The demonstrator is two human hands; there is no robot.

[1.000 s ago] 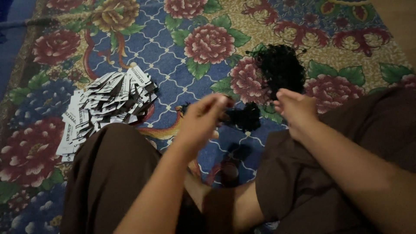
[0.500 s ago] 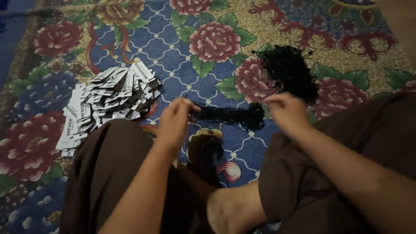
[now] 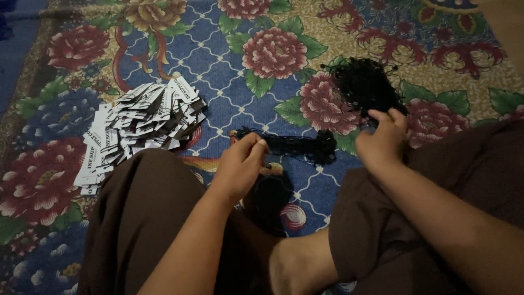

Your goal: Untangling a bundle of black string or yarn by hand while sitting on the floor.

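Left hand (image 3: 240, 164) pinches one end of a black net strip (image 3: 289, 145) stretched just above the floral rug (image 3: 229, 82). Right hand (image 3: 382, 139) grips the black net bundle (image 3: 363, 84) at its near edge. A pile of paper labels (image 3: 136, 125) lies toward the rug's left edge.

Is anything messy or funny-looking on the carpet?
The paper labels lie in a loose, fanned-out heap left of the left hand, not stacked. The black mesh pile by the right hand looks tangled. Nothing seems torn.
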